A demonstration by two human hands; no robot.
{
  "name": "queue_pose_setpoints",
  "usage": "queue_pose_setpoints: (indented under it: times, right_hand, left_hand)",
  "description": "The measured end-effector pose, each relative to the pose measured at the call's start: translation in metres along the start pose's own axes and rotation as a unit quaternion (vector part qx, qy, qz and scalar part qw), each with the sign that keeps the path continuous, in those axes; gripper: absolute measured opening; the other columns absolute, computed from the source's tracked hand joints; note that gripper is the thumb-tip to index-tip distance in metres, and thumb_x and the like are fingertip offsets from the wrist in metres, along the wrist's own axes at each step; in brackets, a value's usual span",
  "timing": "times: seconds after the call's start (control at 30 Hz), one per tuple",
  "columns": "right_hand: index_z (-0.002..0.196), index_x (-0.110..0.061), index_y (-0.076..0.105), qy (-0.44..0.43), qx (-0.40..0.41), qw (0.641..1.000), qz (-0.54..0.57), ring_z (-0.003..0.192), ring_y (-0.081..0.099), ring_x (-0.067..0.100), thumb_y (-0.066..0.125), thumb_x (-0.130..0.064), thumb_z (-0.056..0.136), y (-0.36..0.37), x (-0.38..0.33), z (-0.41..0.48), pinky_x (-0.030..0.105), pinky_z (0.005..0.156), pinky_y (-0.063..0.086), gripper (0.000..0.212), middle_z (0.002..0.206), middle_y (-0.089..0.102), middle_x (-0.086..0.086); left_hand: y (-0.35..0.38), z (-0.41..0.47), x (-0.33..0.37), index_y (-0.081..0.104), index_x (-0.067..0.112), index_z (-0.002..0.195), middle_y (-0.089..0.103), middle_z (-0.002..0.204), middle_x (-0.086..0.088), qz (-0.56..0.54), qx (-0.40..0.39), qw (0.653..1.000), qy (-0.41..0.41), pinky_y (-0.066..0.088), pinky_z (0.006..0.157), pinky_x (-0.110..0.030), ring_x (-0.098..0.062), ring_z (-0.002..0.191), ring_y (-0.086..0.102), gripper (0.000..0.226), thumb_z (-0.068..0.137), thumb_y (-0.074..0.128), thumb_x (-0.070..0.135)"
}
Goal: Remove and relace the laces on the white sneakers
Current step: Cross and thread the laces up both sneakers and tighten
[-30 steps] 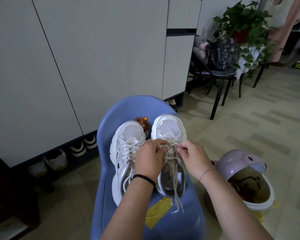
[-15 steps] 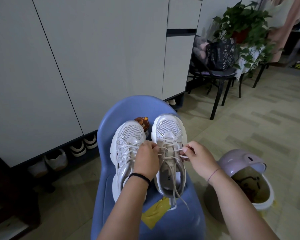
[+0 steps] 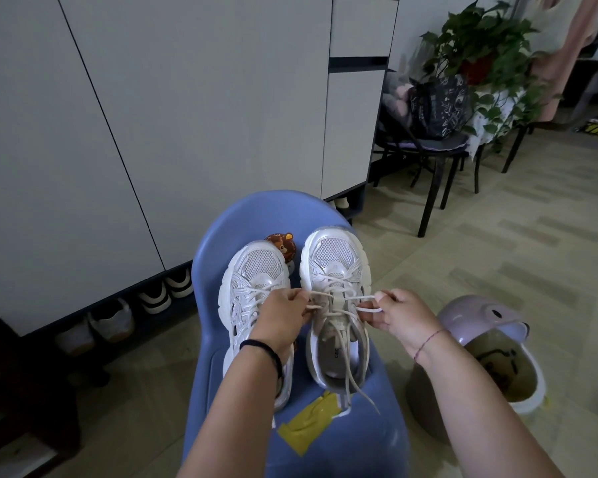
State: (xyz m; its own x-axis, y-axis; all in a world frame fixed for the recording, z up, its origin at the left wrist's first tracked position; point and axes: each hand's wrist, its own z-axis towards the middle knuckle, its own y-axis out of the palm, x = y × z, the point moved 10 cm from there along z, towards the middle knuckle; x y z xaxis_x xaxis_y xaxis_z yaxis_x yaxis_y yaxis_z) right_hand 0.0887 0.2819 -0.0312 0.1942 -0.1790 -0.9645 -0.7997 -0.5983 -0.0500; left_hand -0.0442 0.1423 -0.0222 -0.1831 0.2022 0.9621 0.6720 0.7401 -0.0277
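Observation:
Two white sneakers stand side by side on a blue plastic chair (image 3: 242,215), toes pointing away from me. The left sneaker (image 3: 252,281) is laced and partly hidden by my left arm. The right sneaker (image 3: 335,270) has its lace (image 3: 342,298) pulled sideways across the tongue. My left hand (image 3: 287,315) pinches the lace at the sneaker's left side. My right hand (image 3: 401,315) pinches a loop of the same lace out to the right. Loose lace ends (image 3: 354,377) hang over the heel toward me.
A lilac-lidded bin (image 3: 491,346) stands on the floor right of the chair. Yellow tape (image 3: 311,422) patches the seat. White cabinets (image 3: 152,115) with shoes (image 3: 163,291) beneath fill the left. A black chair (image 3: 432,146) with a bag and a plant (image 3: 480,53) stand at the back right.
My hands have drawn apart, the right one moving out to the right, so the lace is now stretched taut across the right sneaker.

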Motion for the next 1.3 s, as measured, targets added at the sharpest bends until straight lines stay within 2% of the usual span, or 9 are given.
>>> queue_pose_setpoints:
  times: [0.1, 0.2, 0.4, 0.77, 0.9, 1.03, 1.13, 1.23, 1.3]
  right_hand:
    - [0.084, -0.006, 0.052, -0.013, 0.009, 1.000, -0.023, 0.069, 0.066, 0.017, 0.039, -0.009, 0.102, -0.003, -0.003, -0.002, 0.025, 0.069, 0.052, 0.022, 0.082, 0.067, 0.005]
    - [0.083, -0.006, 0.053, -0.027, 0.009, 0.999, -0.034, 0.067, 0.066, 0.016, 0.041, -0.008, 0.101, -0.004, -0.005, -0.004, 0.024, 0.068, 0.053, 0.023, 0.082, 0.066, 0.007]
    - [0.082, -0.007, 0.053, -0.030, 0.004, 0.998, -0.047, 0.065, 0.068, 0.011, 0.042, -0.008, 0.101, -0.006, -0.007, -0.005, 0.021, 0.064, 0.053, 0.022, 0.083, 0.067, 0.005]
    - [0.083, -0.009, 0.053, -0.029, -0.005, 0.999, -0.045, 0.070, 0.068, 0.018, 0.043, -0.009, 0.101, -0.003, -0.004, -0.002, 0.035, 0.080, 0.054, 0.020, 0.085, 0.068, 0.007]
    - [0.082, -0.009, 0.053, -0.063, -0.001, 0.993, -0.096, 0.073, 0.067, 0.018, 0.055, -0.011, 0.095, -0.004, -0.008, -0.004, 0.030, 0.073, 0.055, 0.013, 0.088, 0.064, 0.011]
    - [0.077, -0.015, 0.049, -0.133, 0.047, 0.971, -0.192, 0.069, 0.055, 0.015, 0.071, -0.020, 0.084, -0.012, -0.024, -0.017, 0.026, 0.065, 0.044, 0.023, 0.077, 0.057, 0.001]
    - [0.072, -0.022, 0.058, -0.208, 0.053, 0.947, -0.239, 0.074, 0.058, 0.014, 0.076, -0.017, 0.077, -0.003, -0.043, -0.030, 0.017, 0.065, 0.042, 0.019, 0.089, 0.061, 0.003]
    - [0.077, -0.029, 0.069, -0.234, 0.024, 0.925, -0.299, 0.084, 0.055, 0.002, 0.076, -0.013, 0.077, 0.017, -0.045, -0.038, 0.002, 0.077, 0.035, 0.018, 0.101, 0.052, -0.005]
    - [0.081, -0.029, 0.072, -0.237, 0.024, 0.917, -0.321, 0.089, 0.054, 0.005, 0.076, -0.013, 0.078, 0.022, -0.043, -0.039, 0.008, 0.083, 0.034, 0.016, 0.101, 0.050, -0.006]
  left_hand:
    - [-0.003, 0.001, 0.010, 0.065, 0.009, 0.093, 0.070, 0.092, -0.006, 0.113, 0.031, 0.991, 0.062, 0.055, 0.086, -0.034, -0.018, 0.086, 0.066, 0.017, 0.098, 0.053, 0.020]
    - [0.001, -0.007, 0.028, 0.060, 0.010, 0.098, 0.064, 0.083, 0.004, 0.193, 0.057, 0.970, 0.138, 0.043, 0.062, -0.010, -0.005, 0.071, 0.056, 0.017, 0.094, 0.060, 0.026]
    - [0.011, -0.016, 0.044, 0.065, 0.015, 0.085, 0.066, 0.078, 0.001, 0.324, 0.097, 0.916, 0.215, 0.040, 0.062, -0.028, -0.017, 0.072, 0.059, 0.022, 0.096, 0.055, 0.032]
    - [-0.001, -0.010, 0.025, 0.067, 0.008, 0.084, 0.071, 0.081, -0.003, 0.179, 0.069, 0.977, 0.095, 0.052, 0.083, -0.038, -0.024, 0.084, 0.066, 0.024, 0.096, 0.048, 0.017]
    - [0.002, -0.016, 0.034, 0.056, 0.016, 0.093, 0.061, 0.084, 0.010, 0.202, 0.061, 0.966, 0.148, 0.047, 0.071, -0.029, -0.008, 0.075, 0.057, 0.009, 0.096, 0.055, 0.024]
    - [0.007, -0.022, 0.033, 0.053, 0.020, 0.077, 0.056, 0.075, 0.010, 0.210, 0.020, 0.959, 0.188, 0.038, 0.051, -0.009, 0.004, 0.059, 0.055, 0.018, 0.090, 0.065, 0.014]
    - [0.010, -0.026, 0.030, 0.068, 0.020, 0.083, 0.065, 0.093, 0.005, 0.227, 0.003, 0.952, 0.206, 0.050, 0.071, -0.012, -0.008, 0.085, 0.064, 0.011, 0.083, 0.073, 0.010]
    - [0.012, -0.032, 0.032, 0.076, 0.020, 0.094, 0.064, 0.102, 0.001, 0.256, 0.017, 0.935, 0.243, 0.053, 0.084, -0.026, -0.014, 0.090, 0.064, 0.014, 0.080, 0.077, 0.015]
    - [0.016, -0.036, 0.033, 0.076, 0.018, 0.101, 0.060, 0.103, 0.004, 0.272, 0.019, 0.927, 0.257, 0.051, 0.086, -0.023, -0.014, 0.091, 0.062, 0.019, 0.083, 0.074, 0.013]
